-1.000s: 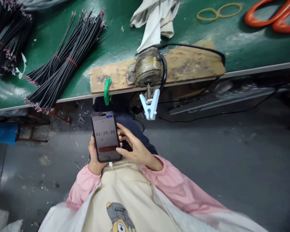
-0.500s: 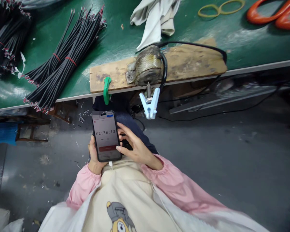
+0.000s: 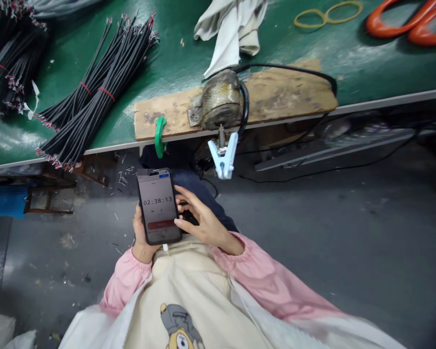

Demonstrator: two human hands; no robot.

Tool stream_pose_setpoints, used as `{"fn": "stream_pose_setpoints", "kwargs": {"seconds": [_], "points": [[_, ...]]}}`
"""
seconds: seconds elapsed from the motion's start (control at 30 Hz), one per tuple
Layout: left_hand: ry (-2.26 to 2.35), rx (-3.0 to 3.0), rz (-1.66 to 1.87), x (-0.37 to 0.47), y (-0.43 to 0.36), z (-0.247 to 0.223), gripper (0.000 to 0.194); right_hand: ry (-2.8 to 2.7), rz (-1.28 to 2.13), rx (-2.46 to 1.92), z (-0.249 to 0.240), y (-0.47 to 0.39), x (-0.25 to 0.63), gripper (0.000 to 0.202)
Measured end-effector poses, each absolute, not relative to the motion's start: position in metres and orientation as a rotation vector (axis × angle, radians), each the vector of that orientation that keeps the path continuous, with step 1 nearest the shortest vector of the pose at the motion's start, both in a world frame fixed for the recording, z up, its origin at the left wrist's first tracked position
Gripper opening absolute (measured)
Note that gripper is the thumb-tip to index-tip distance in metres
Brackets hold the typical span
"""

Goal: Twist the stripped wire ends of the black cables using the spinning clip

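Head view: your phone (image 3: 160, 207) sits below the edge of the counter (image 3: 294, 46), in front of your body, its screen facing you with digits reading 02:38:13. Your left hand (image 3: 141, 245) grips its left side, thumb along the edge; the other fingers there are mostly hidden behind it. Your right hand's fingers are loosely spread beside the right edge, the thumb tip by the lower right of the screen; you cannot tell whether it touches. Best let the left hand bear the weight, press lightly, and avoid straining the white plug (image 3: 165, 247) beneath. Mind the green clip (image 3: 160, 137) and blue clip (image 3: 223, 157) overhanging just ahead; more room lies rightward, over the gray floor (image 3: 312, 242).
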State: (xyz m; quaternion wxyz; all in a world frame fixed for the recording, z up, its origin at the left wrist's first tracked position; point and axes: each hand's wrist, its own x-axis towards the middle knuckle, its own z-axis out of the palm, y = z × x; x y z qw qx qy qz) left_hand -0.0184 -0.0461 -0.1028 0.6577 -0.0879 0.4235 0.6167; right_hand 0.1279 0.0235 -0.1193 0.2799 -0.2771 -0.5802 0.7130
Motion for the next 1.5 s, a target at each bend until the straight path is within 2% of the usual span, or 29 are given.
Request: {"fn": "stream_pose_setpoints", "kwargs": {"seconds": [0.2, 0.4, 0.67, 1.5], "points": [[1.019, -0.164, 1.440, -0.029, -0.059, -0.111, 0.063, -1.613, 1.888, -0.694, -0.127, 0.023, 0.125, 0.069], [0.991, -0.157, 1.431, -0.034, -0.071, -0.114, 0.070, -1.582, 1.941, -0.636, -0.133, 0.024, 0.122, 0.057], [0.983, -0.153, 1.410, -0.035, -0.074, -0.107, 0.083, -1.464, 1.975, -0.842, -0.143, 0.030, 0.119, 0.050], [0.938, -0.180, 1.393, -0.027, -0.072, -0.099, 0.074, -1.618, 1.925, -0.895, -0.145, 0.035, 0.116, 0.032]]}}
